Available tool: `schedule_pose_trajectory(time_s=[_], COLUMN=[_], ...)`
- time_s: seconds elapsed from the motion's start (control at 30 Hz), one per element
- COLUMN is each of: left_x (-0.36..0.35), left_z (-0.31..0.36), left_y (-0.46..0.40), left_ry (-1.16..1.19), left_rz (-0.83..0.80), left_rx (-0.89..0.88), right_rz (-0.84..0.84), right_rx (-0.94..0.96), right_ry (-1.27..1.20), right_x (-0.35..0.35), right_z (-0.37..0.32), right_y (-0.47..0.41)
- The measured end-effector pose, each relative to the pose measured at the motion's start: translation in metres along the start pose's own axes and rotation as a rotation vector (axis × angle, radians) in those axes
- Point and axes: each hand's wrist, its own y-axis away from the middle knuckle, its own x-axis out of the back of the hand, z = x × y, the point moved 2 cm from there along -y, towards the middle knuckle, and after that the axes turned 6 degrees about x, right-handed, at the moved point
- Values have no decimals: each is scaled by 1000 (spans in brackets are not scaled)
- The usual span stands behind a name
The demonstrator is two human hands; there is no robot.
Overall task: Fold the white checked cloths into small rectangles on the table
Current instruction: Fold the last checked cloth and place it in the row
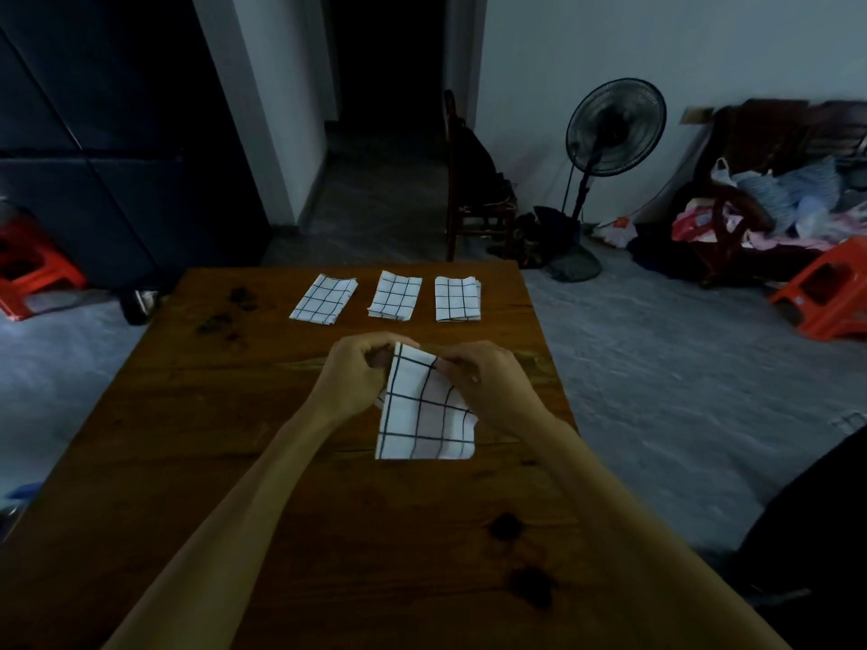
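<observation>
A white cloth with dark check lines (422, 417) lies partly folded in the middle of the wooden table (234, 438). Its near edge rests on the wood and its far edge is lifted. My left hand (359, 375) pinches the far left corner. My right hand (483, 377) pinches the far right corner. Along the far side of the table lie three folded checked cloths in a row: the left one (323, 300), the middle one (395, 295) and the right one (457, 298).
Dark stains (513, 562) mark the table near its right front. Beyond the table stand a wooden chair (474, 190), a black standing fan (610, 129), a pile of clothes (774, 204), and red plastic stools at left (28, 269) and right (825, 293).
</observation>
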Motion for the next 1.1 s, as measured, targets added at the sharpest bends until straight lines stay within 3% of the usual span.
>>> schedule_pose_trajectory(time_s=[0.17, 0.4, 0.6, 0.77, 0.97, 1.1], left_x=[6, -3, -19, -6, 21, 13], left_z=[1, 4, 11, 7, 0, -1], left_y=[1, -3, -6, -8, -14, -17], left_ry=[172, 15, -16, 24, 21, -107], left_rz=[17, 137, 54, 233, 374, 265], left_rx=[49, -10, -55, -24, 4, -7], right_rz=[50, 33, 78, 76, -13, 125], right_rx=[-30, -69, 14, 5, -204, -232], right_ry=[-10, -34, -11, 45, 61, -25], right_x=[-3, -4, -6, -9, -25, -19], right_z=[11, 14, -2, 16, 49, 50], right_y=[4, 3, -6, 5, 42, 39])
